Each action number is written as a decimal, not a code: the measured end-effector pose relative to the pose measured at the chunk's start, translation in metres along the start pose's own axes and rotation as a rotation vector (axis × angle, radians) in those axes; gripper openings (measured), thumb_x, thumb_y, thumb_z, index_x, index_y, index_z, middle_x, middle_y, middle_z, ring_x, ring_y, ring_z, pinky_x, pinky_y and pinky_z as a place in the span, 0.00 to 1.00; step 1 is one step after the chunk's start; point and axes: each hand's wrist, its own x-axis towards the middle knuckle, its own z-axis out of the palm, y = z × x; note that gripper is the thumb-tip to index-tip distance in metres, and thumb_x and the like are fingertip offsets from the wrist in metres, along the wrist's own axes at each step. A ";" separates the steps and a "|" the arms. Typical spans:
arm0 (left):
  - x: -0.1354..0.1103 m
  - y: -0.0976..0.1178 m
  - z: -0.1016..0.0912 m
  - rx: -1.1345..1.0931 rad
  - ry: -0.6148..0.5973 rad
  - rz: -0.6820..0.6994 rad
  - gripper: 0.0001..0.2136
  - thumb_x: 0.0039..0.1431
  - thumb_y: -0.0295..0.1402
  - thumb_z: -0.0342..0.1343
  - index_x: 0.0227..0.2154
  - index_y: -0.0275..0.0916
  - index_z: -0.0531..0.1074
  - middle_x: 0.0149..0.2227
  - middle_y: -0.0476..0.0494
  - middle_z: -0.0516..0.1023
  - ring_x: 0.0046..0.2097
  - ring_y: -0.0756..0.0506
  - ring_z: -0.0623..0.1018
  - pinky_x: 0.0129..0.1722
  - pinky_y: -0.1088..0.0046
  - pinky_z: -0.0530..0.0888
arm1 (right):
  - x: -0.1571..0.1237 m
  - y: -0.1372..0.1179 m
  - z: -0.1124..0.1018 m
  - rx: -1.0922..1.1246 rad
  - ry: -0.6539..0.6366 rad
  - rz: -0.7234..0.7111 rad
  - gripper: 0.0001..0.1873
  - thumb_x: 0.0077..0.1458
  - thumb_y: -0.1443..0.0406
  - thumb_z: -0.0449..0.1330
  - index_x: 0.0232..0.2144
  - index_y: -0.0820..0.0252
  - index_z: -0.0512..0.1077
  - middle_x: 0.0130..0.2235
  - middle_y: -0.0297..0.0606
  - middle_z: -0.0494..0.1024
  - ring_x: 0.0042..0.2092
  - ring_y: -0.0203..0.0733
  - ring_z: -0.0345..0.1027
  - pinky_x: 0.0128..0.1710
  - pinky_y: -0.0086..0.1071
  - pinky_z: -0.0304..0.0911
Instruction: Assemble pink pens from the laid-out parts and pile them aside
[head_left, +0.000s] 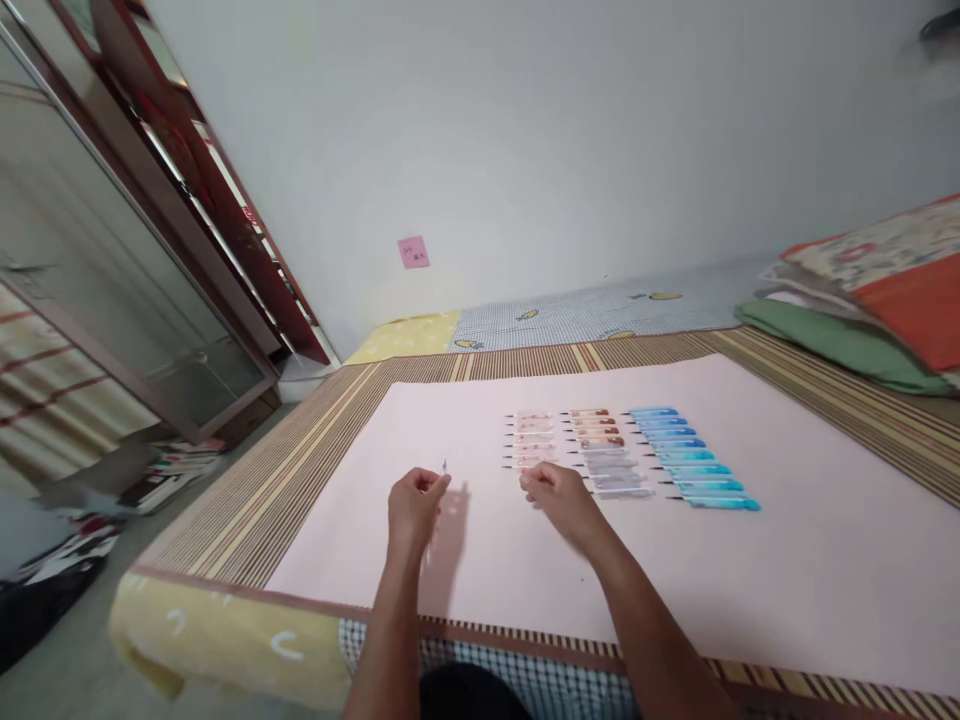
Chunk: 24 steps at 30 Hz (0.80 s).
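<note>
A slim pen (444,467) stands nearly upright in my left hand (412,508), pinched by thumb and fingertips with its dark tip up. Part of its light barrel with red marks shows below the fingers. My right hand (561,498) is closed just in front of a column of pink pens (534,425); what its fingertips hold, if anything, is hidden. Beside these lie brown pens (594,430), grey pens (611,468), blue pens (664,424) and turquoise pens (712,487), in columns with tips to the left. All rest on a large pale pink sheet (817,560).
The sheet lies on a striped mat (300,440) over a bed. Folded bedding (855,340) is piled at the right. A pink note (413,252) sticks to the white wall behind. At the left are a glass door (112,230) and stacked papers (169,475) on the floor.
</note>
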 end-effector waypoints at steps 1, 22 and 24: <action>0.004 0.000 -0.008 0.071 0.004 -0.010 0.11 0.55 0.40 0.61 0.24 0.42 0.68 0.16 0.56 0.67 0.18 0.51 0.66 0.18 0.75 0.63 | 0.000 0.000 0.000 -0.006 -0.005 -0.003 0.15 0.53 0.52 0.59 0.25 0.57 0.71 0.29 0.36 0.77 0.35 0.43 0.72 0.35 0.34 0.66; 0.031 -0.019 -0.064 0.768 0.034 0.165 0.08 0.60 0.35 0.58 0.27 0.41 0.69 0.33 0.45 0.78 0.36 0.45 0.76 0.33 0.70 0.65 | -0.103 -0.008 -0.061 -0.309 0.081 -0.193 0.15 0.62 0.54 0.55 0.31 0.55 0.72 0.27 0.32 0.75 0.30 0.40 0.68 0.32 0.32 0.63; 0.025 -0.020 -0.072 0.777 0.005 0.191 0.07 0.58 0.33 0.59 0.26 0.41 0.70 0.33 0.45 0.78 0.35 0.45 0.75 0.33 0.71 0.65 | -0.147 -0.002 -0.073 -0.427 0.111 -0.271 0.15 0.64 0.55 0.54 0.28 0.53 0.70 0.25 0.30 0.73 0.27 0.38 0.67 0.29 0.30 0.63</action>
